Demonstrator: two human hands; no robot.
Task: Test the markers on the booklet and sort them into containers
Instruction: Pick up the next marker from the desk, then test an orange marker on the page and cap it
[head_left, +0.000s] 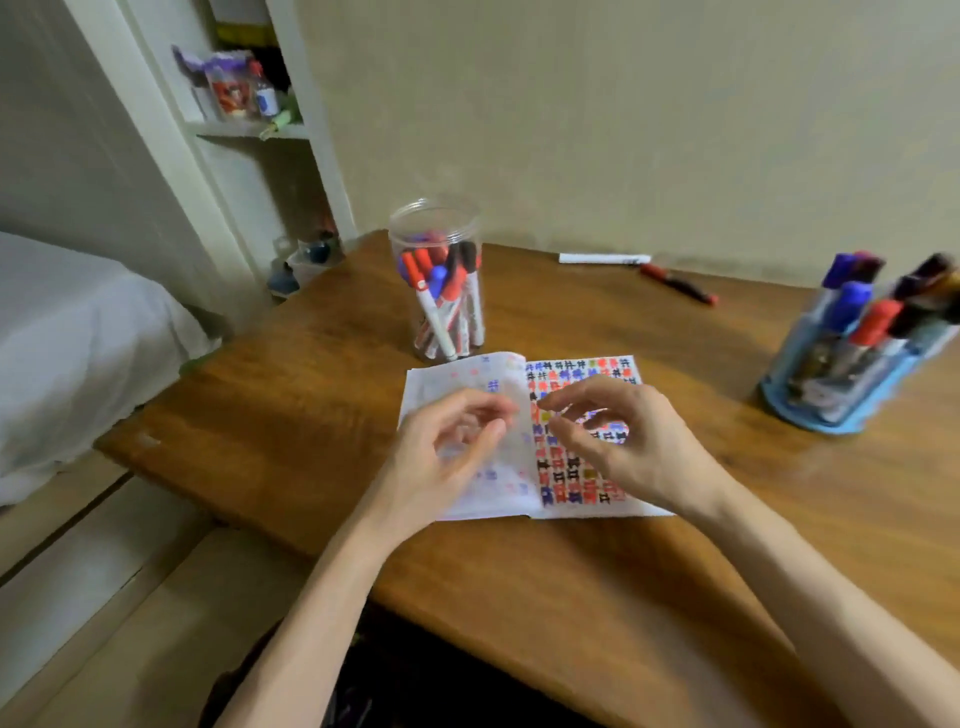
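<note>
Sorting well advanced: booklet (582, 375) page nearly full, jar (441, 291) at centre and holder (831, 413) at right stocked, loose markers (678, 283) upper right untested; left hand (441, 441) and right hand (634, 441) loosely curled, markerless, page grip indiscernible.

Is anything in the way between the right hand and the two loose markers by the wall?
Nothing visible. Bare table lies between the right hand and the white marker and red marker; the clear jar stands left of that path, the blue holder right.
</note>
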